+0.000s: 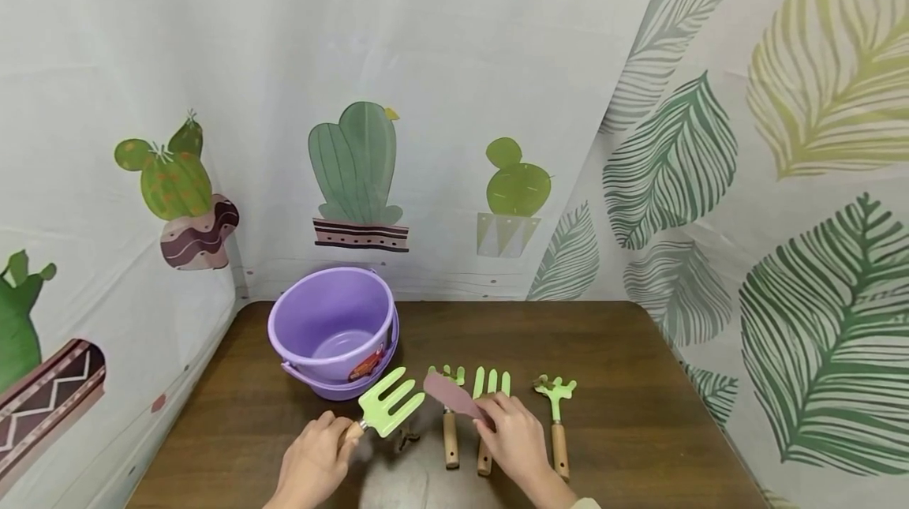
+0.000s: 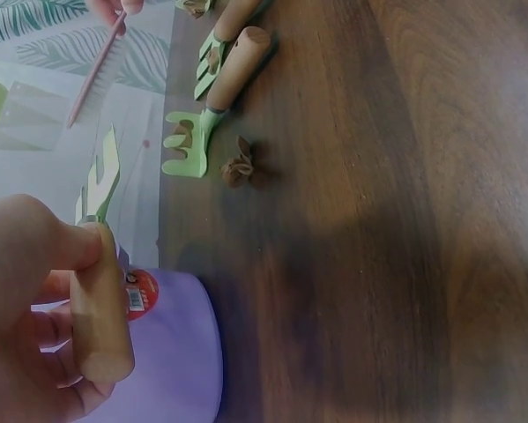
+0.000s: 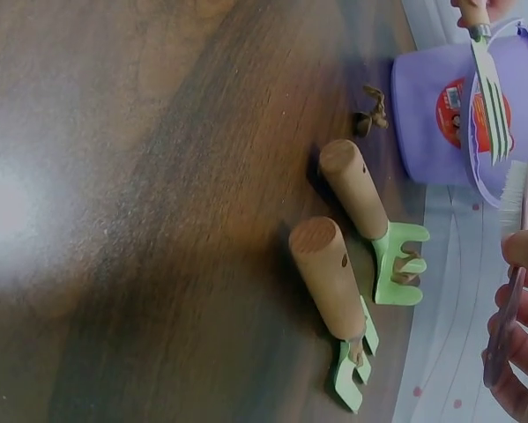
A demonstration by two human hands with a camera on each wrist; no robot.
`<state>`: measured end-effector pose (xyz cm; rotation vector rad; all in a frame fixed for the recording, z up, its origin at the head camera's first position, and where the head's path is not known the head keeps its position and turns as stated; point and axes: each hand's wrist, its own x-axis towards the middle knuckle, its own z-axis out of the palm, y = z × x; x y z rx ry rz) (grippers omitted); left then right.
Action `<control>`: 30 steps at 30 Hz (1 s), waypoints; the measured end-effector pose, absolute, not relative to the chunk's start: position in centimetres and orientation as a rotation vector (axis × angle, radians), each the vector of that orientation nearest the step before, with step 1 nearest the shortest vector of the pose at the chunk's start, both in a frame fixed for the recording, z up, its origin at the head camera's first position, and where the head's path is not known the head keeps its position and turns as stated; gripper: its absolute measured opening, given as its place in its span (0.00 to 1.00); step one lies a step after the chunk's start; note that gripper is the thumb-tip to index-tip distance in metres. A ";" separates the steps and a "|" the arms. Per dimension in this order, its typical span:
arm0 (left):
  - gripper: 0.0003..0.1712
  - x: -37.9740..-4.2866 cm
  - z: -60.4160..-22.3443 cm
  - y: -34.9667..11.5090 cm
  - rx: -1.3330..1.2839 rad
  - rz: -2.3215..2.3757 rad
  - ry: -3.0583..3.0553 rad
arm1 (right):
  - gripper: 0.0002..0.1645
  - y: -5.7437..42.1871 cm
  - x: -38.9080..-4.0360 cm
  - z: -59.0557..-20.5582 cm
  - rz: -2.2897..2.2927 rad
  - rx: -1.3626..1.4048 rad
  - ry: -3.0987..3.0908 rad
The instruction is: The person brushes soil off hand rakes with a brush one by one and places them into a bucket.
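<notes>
My left hand (image 1: 312,458) grips the wooden handle of a green garden fork (image 1: 389,406), its tines raised toward the purple bucket (image 1: 328,372). In the left wrist view the thumb lies along the wooden handle (image 2: 102,308) and the fingers curl beneath it. My right hand (image 1: 516,438) holds a pinkish brush (image 1: 450,393) above the tools on the table. White bristles show on this brush (image 3: 514,196) in the right wrist view. The brush head points toward the fork, with a small gap between them in the head view.
Under and beside the right hand lie a small green rake (image 1: 450,438), another fork (image 1: 485,462) and a second rake (image 1: 559,446), all wooden-handled. A brown dried scrap (image 1: 406,439) lies on the dark table (image 1: 625,383). A patterned cloth (image 1: 454,59) hangs behind.
</notes>
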<state>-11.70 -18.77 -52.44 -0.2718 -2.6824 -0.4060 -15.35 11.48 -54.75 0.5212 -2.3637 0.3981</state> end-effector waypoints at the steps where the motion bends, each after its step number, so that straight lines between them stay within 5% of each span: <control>1: 0.10 -11.7 -52.5 -18.8 -0.270 -0.401 -2.679 | 0.17 11.6 -15.3 -54.8 0.395 0.517 -2.364; 30: 0.12 -12.8 -50.3 -19.8 -0.367 -0.297 -2.625 | 0.16 14.3 -14.3 -56.5 0.395 0.551 -2.363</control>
